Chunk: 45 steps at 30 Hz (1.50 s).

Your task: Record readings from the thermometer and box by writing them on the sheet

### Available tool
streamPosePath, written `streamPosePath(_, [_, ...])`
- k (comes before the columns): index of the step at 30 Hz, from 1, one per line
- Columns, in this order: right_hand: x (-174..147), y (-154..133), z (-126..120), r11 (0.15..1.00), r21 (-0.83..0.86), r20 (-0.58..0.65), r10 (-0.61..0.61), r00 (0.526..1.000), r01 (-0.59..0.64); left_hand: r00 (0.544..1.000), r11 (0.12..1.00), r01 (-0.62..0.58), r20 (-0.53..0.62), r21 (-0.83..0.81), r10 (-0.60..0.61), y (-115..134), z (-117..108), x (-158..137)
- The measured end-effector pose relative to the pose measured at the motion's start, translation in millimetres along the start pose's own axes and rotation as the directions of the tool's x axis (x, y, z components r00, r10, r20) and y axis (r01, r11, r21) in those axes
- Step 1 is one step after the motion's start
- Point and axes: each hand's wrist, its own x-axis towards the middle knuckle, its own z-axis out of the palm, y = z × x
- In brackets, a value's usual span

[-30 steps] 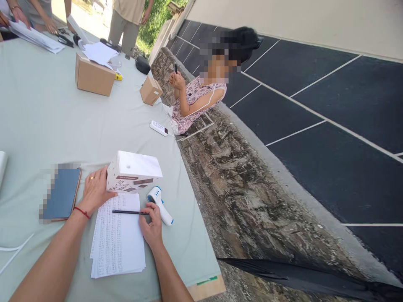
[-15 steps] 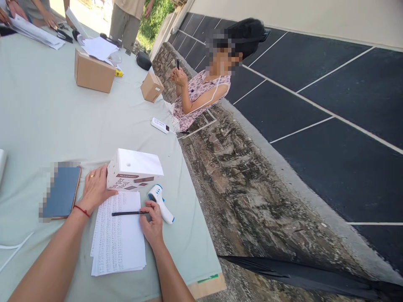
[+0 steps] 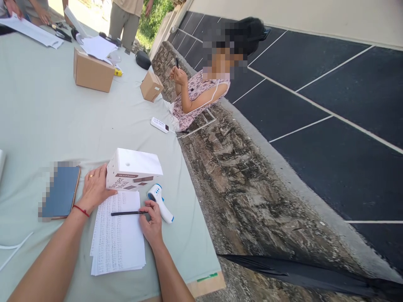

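My left hand (image 3: pixel 95 188) rests on the cloth with its fingers stretched out, against the left side of a white carton (image 3: pixel 134 170) with brown print; its thumb lies by the carton's near corner. Between the fingers of my right hand (image 3: pixel 151 222) is a black pen (image 3: pixel 127 213), held nearly level over a stack of papers (image 3: pixel 121 243). Rows of small writing or print cover the left part of the top sheet. Just beyond my right hand lies a white and blue infrared thermometer (image 3: pixel 161 203). A dark tablet or large phone (image 3: pixel 61 188) lies left of my left hand.
A pale green cloth (image 3: pixel 94 121) covers the table. Farther off stand two cardboard boxes, a larger one (image 3: pixel 92 75) and a smaller one (image 3: pixel 151 87), near a small white device (image 3: pixel 159 125). One person (image 3: pixel 201 92) sits at the right edge; others stand at the far end.
Both hands, the pen and the carton keep their places; the view has shifted very slightly. At the far left, another person's hands and papers have moved a little.
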Motion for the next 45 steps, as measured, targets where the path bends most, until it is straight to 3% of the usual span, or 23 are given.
streamPosePath(22, [-2.5, 2.9, 1.4, 1.0, 0.018, -0.007, 0.002, 1.0, -0.002, 0.997, 0.999, 0.046, 0.056, 0.015, -0.047, 3.1, -2.5, 0.1])
streamPosePath(45, [-1.5, 4.1, 2.9, 1.0, 0.013, 0.013, -0.026, 1.0, 0.026, 0.999, 0.999, 0.034, 0.039, -0.031, -0.033, 2.2, -1.7, 1.7])
